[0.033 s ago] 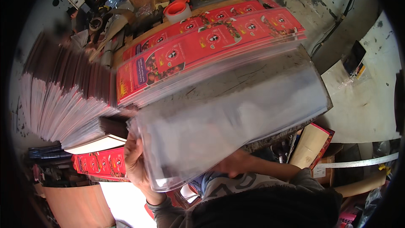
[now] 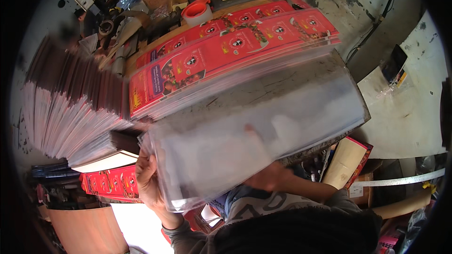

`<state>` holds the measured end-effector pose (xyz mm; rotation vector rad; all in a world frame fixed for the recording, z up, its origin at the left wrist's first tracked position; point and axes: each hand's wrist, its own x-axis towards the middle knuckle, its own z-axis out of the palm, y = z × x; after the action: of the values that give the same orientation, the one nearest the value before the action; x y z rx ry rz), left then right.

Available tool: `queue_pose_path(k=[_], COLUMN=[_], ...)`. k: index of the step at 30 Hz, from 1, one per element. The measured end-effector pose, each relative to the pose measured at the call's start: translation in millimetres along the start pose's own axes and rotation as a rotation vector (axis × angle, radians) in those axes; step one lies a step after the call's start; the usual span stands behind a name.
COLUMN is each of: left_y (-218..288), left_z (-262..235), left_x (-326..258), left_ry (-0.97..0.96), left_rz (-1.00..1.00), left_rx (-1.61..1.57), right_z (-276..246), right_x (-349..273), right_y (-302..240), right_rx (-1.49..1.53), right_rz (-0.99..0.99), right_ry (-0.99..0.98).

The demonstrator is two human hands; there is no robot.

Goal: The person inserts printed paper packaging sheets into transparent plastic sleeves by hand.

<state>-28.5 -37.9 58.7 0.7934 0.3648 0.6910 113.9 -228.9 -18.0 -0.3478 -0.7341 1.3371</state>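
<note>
A stack of long clear plastic sleeves (image 2: 212, 155) lies slanted along the front of the dark work board (image 2: 325, 68). My left hand (image 2: 147, 176) pinches the left end of the plastic, thumb on top, and that end is lifted off the board. At the near edge of the plastic is my right hand (image 2: 268, 175), blurred by motion. Part of it reaches under or into the sleeve, where a stretched finger shows hazily through the film. Just beyond lies a pile of red printed sheets (image 2: 235, 42) in clear plastic.
At the left stands a tall fanned pile of plastic-covered sheets (image 2: 70, 108). A tape roll in a red dispenser (image 2: 197, 11) sits behind the red sheets, among clutter. A metal ruler (image 2: 400, 181) and a cardboard piece (image 2: 346, 162) are at the right.
My right hand has pushed forward, and its finger now shows through the plastic. The near edge of the plastic has shifted slightly; my left hand keeps its grip.
</note>
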Motion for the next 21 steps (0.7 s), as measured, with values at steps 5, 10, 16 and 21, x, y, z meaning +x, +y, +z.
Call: queue_pose_path(k=[5, 10, 16, 21], left_y=[3.4, 0.6, -13.1, -11.4], left_z=[-51.0, -59.8, -78.4, -82.9], left_x=[8.3, 9.2, 13.9, 10.0], left_ry=[0.017, 0.094, 0.082, 0.132], left_rz=[0.011, 0.000, -0.012, -0.058], left_rx=[0.096, 0.500, 0.744, 0.697], right_z=[-38.4, -56.3, -80.1, -82.1], right_x=[-65.8, -120.9, -163.8, -165.1], right_y=[-35.5, -136.2, -169.8, -182.3], right_rx=[0.206, -0.270, -1.220, -1.512], right_rz=[-0.752, -0.951, -0.498, -0.219], right_ry=[0.388, 1.262, 1.505, 1.560])
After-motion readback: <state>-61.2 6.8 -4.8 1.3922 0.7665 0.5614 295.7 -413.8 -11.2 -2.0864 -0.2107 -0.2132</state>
